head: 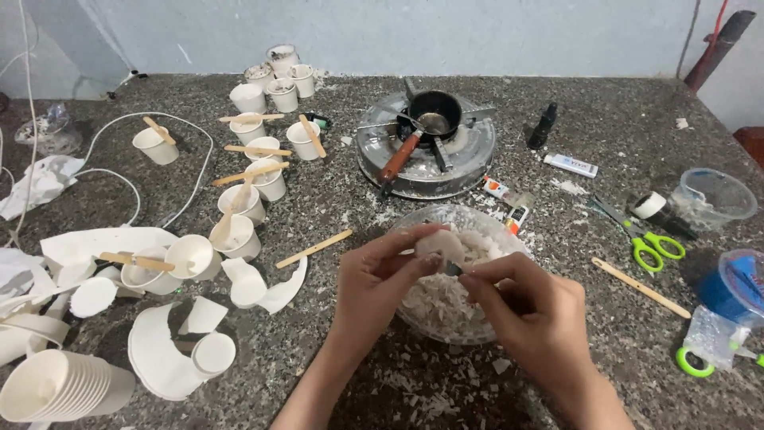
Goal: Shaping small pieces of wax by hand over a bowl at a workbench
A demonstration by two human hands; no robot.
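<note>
Left hand (374, 279) fingers pinch a white wax chunk (442, 243) over the clear bowl (422, 219) near the surface's front edge; right hand (529, 310) fingers are closed on a small blade (450, 269).

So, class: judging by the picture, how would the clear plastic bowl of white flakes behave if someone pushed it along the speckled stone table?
The clear plastic bowl looks thin-walled, so it is probably light and would slide easily. It seems wide and low, so tipping seems unlikely. The white flakes lie loose and heaped, so a sharp shove could spill some, as scattered bits on the speckled stone table suggest.

Green-handled scissors (649, 239) are lying right of the hands, a small black saucepan (434, 114) is sitting beyond them, paper cups (251, 171) are standing far left.
</note>
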